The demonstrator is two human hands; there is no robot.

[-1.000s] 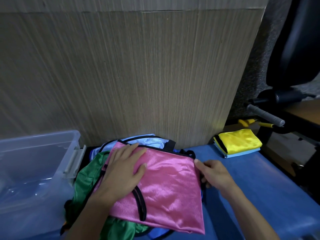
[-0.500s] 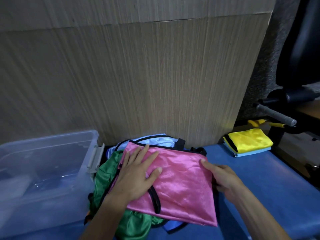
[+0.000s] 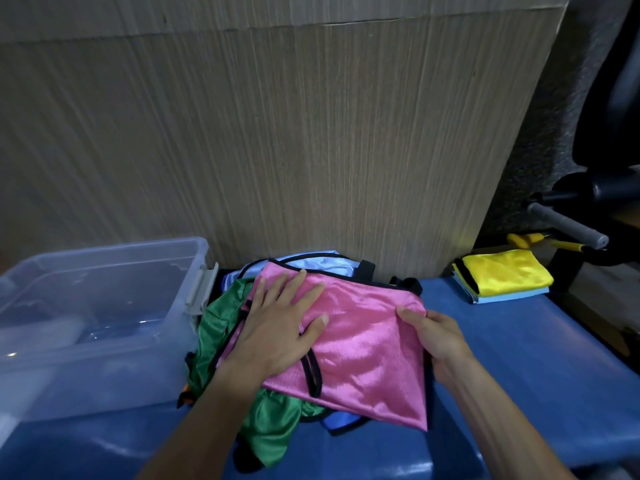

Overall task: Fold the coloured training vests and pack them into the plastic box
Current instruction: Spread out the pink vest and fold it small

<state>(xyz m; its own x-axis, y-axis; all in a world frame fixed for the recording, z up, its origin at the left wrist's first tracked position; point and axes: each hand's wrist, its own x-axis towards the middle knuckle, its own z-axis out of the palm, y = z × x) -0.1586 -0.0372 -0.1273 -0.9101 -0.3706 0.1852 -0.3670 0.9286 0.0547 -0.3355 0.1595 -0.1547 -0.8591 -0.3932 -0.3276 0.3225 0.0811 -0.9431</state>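
Note:
A folded pink vest (image 3: 367,344) with black trim lies on top of a heap of loose vests: a green vest (image 3: 221,327) at the left and front, a light blue vest (image 3: 318,263) behind. My left hand (image 3: 280,323) presses flat on the pink vest's left half, fingers spread. My right hand (image 3: 433,330) pinches the vest's right edge, thumb on top and fingers underneath. The clear plastic box (image 3: 104,258) stands open at the left, touching the heap.
Folded yellow and light blue vests (image 3: 502,280) sit stacked at the back right of the blue table (image 3: 519,358). A wooden panel (image 3: 277,133) rises right behind the heap. A black chair and a grey handle (image 3: 568,223) stand at the far right.
My right hand has closed on the pink vest's right edge, thumb now on top. My left hand keeps pressing the vest. The view has shifted a little left.

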